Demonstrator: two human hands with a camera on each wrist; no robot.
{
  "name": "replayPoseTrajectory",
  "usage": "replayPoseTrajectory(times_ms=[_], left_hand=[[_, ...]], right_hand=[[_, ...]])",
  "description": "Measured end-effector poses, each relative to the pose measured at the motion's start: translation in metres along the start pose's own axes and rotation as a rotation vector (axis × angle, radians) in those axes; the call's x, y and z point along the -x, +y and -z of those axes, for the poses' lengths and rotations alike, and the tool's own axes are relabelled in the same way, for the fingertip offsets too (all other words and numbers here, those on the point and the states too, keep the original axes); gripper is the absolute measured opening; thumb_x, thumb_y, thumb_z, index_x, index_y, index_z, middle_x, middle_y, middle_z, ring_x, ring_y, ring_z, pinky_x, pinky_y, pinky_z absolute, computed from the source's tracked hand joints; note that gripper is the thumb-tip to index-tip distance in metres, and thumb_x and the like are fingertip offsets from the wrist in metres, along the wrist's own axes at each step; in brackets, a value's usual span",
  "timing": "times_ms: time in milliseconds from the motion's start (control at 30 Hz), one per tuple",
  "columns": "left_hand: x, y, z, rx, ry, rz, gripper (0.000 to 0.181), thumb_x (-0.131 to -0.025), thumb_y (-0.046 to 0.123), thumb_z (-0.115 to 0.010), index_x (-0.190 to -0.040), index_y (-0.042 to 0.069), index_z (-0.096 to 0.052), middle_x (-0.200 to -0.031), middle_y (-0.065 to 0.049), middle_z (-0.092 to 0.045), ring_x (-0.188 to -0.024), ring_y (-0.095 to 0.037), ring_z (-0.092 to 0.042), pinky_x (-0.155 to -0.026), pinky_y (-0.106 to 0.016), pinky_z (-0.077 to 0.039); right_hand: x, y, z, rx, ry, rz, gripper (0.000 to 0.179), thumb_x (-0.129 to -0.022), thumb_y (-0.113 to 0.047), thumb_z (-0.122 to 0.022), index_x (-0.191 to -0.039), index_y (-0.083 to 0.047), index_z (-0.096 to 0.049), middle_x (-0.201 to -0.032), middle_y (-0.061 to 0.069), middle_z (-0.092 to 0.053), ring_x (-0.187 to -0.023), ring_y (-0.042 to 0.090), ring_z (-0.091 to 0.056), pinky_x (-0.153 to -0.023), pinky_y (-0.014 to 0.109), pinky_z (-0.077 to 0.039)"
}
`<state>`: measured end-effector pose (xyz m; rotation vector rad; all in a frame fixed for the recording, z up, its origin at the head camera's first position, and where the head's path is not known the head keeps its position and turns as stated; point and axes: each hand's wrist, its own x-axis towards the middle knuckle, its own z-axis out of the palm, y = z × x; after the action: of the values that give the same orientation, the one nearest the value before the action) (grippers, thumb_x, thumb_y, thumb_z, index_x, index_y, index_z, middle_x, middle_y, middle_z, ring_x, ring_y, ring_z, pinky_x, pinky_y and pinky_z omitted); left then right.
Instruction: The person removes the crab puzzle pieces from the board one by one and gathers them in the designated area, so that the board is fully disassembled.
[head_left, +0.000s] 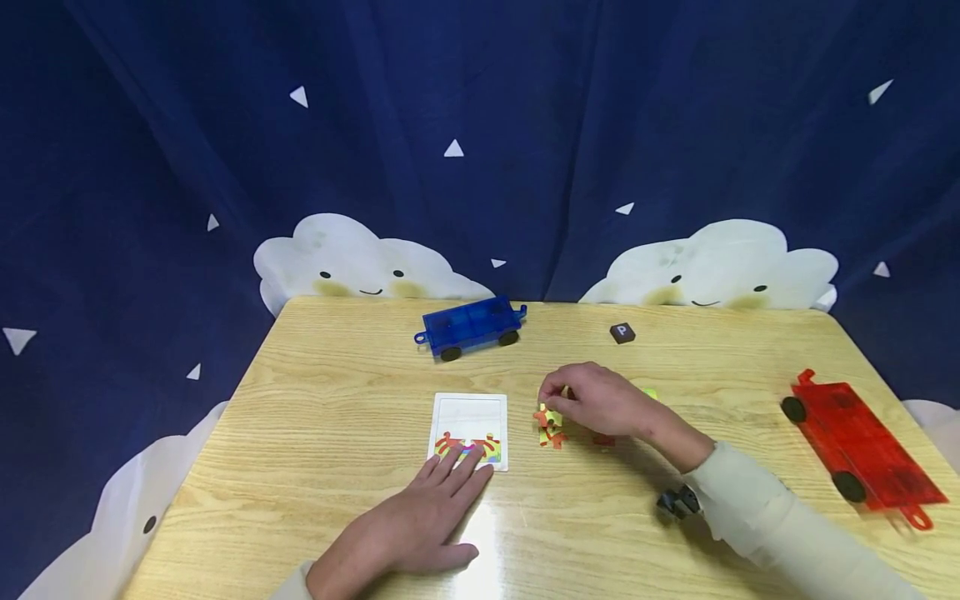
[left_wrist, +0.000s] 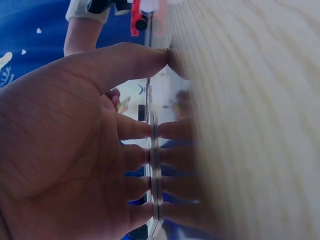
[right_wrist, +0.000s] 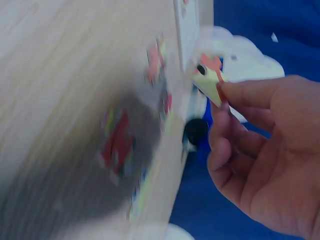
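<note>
My right hand (head_left: 596, 398) pinches a puzzle piece (right_wrist: 209, 80) between thumb and fingertips. The piece is yellow with red parts and a black spot, and it is held above the table. Below it in the head view lies another yellow and red puzzle piece (head_left: 553, 437). To the left is a white puzzle tray (head_left: 470, 410) whose near part is filled with red, yellow and green pieces. My left hand (head_left: 423, 521) lies with its fingers straight and spread, fingertips on the near edge of the tray. In the left wrist view the fingers (left_wrist: 135, 156) touch the tray's edge.
More loose pieces lie under the right forearm, among them a red piece (right_wrist: 119, 142). A blue wheeled toy wagon (head_left: 471, 327) stands behind the tray, a red one (head_left: 862, 446) at the far right. A small dark block marked P (head_left: 622, 333) sits near the back edge.
</note>
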<state>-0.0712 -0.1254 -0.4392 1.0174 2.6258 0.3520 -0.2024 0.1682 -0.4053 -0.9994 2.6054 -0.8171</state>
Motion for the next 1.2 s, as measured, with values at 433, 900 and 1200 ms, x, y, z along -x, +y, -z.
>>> replayPoseTrajectory(times_ms=[433,900,1200], left_hand=[[0.002,0.001,-0.002,0.002,0.016,-0.011,0.087,-0.095,0.045,-0.063,-0.163,0.006,-0.025,-0.17,-0.015,-0.015,-0.155,-0.036,-0.01,-0.119,-0.056,-0.024],[0.001,0.001,-0.002,-0.021,0.03,-0.01,0.088,-0.094,0.045,-0.064,-0.163,0.005,-0.027,-0.17,-0.017,-0.017,-0.155,-0.037,-0.012,-0.118,-0.056,-0.025],[0.002,0.0,-0.002,-0.01,0.034,-0.01,0.087,-0.095,0.043,-0.064,-0.163,0.005,-0.027,-0.17,-0.017,-0.016,-0.155,-0.037,-0.011,-0.119,-0.056,-0.024]], right_hand=[[0.061,0.047,0.048,-0.047,-0.069,-0.134,0.014,-0.103,-0.011,-0.063,-0.096,-0.018,-0.073,-0.087,-0.005,-0.065,-0.064,0.01,-0.046,-0.06,0.028,-0.041],[0.088,0.075,0.044,-0.067,-0.125,-0.191,0.014,-0.101,-0.013,-0.065,-0.094,-0.02,-0.075,-0.09,-0.008,-0.067,-0.077,0.01,-0.052,-0.066,0.026,-0.043],[0.09,0.076,0.041,-0.086,-0.119,-0.213,0.011,-0.1,-0.011,-0.065,-0.099,-0.015,-0.075,-0.094,-0.006,-0.068,-0.08,0.012,-0.053,-0.068,0.027,-0.045]])
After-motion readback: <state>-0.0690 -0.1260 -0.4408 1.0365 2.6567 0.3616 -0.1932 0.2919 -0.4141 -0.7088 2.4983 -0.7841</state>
